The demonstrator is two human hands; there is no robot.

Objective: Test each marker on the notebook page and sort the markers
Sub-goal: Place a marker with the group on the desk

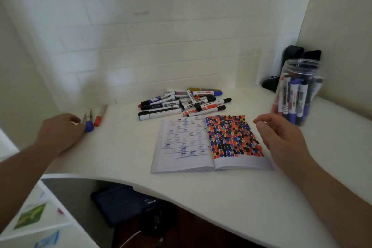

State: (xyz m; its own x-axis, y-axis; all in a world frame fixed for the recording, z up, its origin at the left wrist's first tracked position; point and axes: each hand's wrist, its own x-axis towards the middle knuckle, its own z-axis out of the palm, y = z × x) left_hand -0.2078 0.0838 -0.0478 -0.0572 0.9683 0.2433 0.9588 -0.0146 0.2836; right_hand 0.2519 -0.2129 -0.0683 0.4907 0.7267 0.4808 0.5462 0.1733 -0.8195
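An open notebook (pixel 209 143) is laid flat on the white table (pixel 231 197), near the middle of its front edge. The right-hand page is covered for most of its height with dense dots of red, blue, black and yellow ink; the left-hand page carries fainter blue and black marks. Behind the notebook, toward the rear edge of the table, a loose pile of markers (pixel 183 103) is located, with barrels crossing at several angles and with caps in black, blue and red. A clear plastic jar (pixel 298 90) is positioned upright near the right edge of the table, open at the top, and is filled with further markers stood on end. Toward the left edge, two markers are set apart from the pile: a blue-capped marker (pixel 88 122) and, just beside it, a red-capped marker (pixel 100 116). The left hand (pixel 60 133) is placed at the blue-capped marker with its fingers curled toward the barrel; contact is seen at the fingertips, but whether the marker is gripped or merely touched cannot be told. The right hand (pixel 281 137) is held above the right edge of the notebook, with its fingers loosely curled, the thumb and forefinger close together, and nothing held between them. A dark object (pixel 291 66) is located in the rear right corner, behind the jar.
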